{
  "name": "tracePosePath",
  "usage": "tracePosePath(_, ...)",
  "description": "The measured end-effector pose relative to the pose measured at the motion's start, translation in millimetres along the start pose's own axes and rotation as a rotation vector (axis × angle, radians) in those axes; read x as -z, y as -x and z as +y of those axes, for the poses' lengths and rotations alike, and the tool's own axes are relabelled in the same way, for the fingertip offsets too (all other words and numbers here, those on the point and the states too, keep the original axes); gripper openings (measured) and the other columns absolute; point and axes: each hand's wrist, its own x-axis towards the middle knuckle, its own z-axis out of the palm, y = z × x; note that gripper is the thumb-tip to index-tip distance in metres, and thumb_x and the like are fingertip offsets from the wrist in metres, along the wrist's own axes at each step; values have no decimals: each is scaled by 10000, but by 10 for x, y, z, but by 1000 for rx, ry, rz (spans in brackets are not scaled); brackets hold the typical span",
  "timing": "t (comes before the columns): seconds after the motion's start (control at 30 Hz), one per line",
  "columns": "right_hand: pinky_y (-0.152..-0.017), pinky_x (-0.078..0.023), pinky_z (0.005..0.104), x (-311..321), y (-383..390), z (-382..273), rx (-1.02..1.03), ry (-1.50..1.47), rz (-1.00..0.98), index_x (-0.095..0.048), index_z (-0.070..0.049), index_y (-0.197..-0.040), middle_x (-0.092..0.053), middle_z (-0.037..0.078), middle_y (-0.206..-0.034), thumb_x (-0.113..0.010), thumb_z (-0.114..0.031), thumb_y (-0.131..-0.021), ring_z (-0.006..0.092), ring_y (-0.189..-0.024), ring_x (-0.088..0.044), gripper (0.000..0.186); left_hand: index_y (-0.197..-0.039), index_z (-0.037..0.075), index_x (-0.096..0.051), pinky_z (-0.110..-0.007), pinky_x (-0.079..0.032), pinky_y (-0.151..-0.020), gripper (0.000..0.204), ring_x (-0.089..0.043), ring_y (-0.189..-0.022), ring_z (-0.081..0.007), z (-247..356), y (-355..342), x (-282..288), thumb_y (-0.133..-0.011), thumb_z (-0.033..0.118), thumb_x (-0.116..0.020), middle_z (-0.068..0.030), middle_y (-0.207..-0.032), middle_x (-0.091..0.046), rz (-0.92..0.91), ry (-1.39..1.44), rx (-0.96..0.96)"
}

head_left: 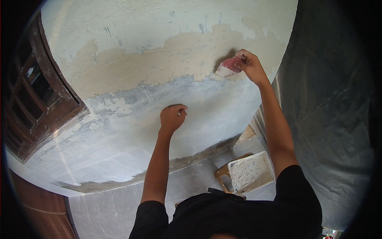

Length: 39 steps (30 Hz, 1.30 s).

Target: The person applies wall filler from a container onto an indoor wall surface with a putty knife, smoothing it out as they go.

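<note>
My right hand (248,65) grips a small pink flat scraper (228,67) smeared with white paste, held against the wall at upper right. The scraper lies along the edge between a bare beige band (167,59) and the pale grey-white coat (211,111) below it. My left hand (172,118) is lower and nearer the middle, its fingers curled in front of the coated wall; what they hold, if anything, is hidden.
A brown wooden window (49,113) with glass panes is at left. Below the wall, a tray of white paste (250,173) sits on a wooden stool (222,179). Dark sheeting (326,111) hangs at right. A reddish ribbed surface (38,199) is at lower left.
</note>
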Motion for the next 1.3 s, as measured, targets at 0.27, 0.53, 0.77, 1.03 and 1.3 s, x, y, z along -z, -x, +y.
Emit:
tracePosePath(0.27,-680,-463,255,65,-92,-163,20,-23,102,-553,-16,-942,-602,36,-857,-586,57,-841,109,-761,-566,129,-805,138,-713,-294,-511,-652,151,-682,-684,-165,-48,25,-34,-795,125,-562,11,-686,-698,62,34,-16)
tracePosePath(0.53,-708,-470,267,-67,-42,99,88,152,-34,-574,-1,-935,-624,48,-845,-594,55,-803,121,-787,-566,144,-826,144,-714,-288,-513,-666,166,-682,-696,-161,-23,17,-29,-815,138,-548,19,-708,-704,38,4,6)
tracePosePath(0.77,-680,-482,251,137,-22,-75,73,-86,124,-568,-10,-935,-624,48,-858,-589,75,-817,115,-770,-588,147,-785,145,-710,-300,-509,-646,150,-670,-663,-167,-23,10,-56,-785,123,-562,13,-681,-691,88,34,-23)
tracePosePath(1.03,-693,-480,254,-75,-109,-50,27,88,67,-570,-9,-928,-626,52,-867,-576,78,-808,108,-801,-578,149,-782,142,-707,-298,-506,-642,144,-670,-664,-166,-34,22,-40,-781,126,-565,12,-682,-692,82,29,-30)
tracePosePath(1.3,-720,-468,247,128,43,-36,16,15,21,-569,-4,-932,-625,45,-857,-579,77,-788,109,-821,-584,165,-853,145,-714,-281,-512,-699,175,-690,-734,-152,-18,9,-30,-838,158,-540,21,-732,-715,17,11,13)
